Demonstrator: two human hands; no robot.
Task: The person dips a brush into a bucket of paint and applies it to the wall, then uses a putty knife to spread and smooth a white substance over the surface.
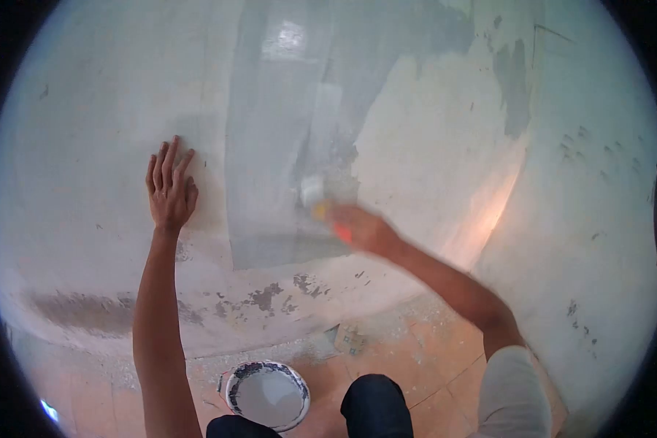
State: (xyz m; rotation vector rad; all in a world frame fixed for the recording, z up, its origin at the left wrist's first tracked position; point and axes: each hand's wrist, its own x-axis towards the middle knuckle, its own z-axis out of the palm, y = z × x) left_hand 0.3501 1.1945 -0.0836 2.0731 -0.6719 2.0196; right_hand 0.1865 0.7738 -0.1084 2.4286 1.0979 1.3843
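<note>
My left hand (171,186) rests flat on the pale wall (87,182), its fingers spread, left of a darker grey patch. My right hand (361,228) is closed around the handle of a brush (312,191), blurred by motion, with a yellow part near the bristles and a red part at the hand. The brush's whitish head is against the grey patch (270,146). A whiter streak runs up the patch above the brush. Below, a round bucket (304,409) of whitish liquid stands on the floor, its rim smeared dark.
Peeling dark spots (266,296) mark the wall's lower part. Orange floor tiles (438,350) carry pale crumbs along the wall's foot. My knees in dark cloth (376,405) are at the bottom, beside the bucket. Another wall face (584,219) meets this one at the right.
</note>
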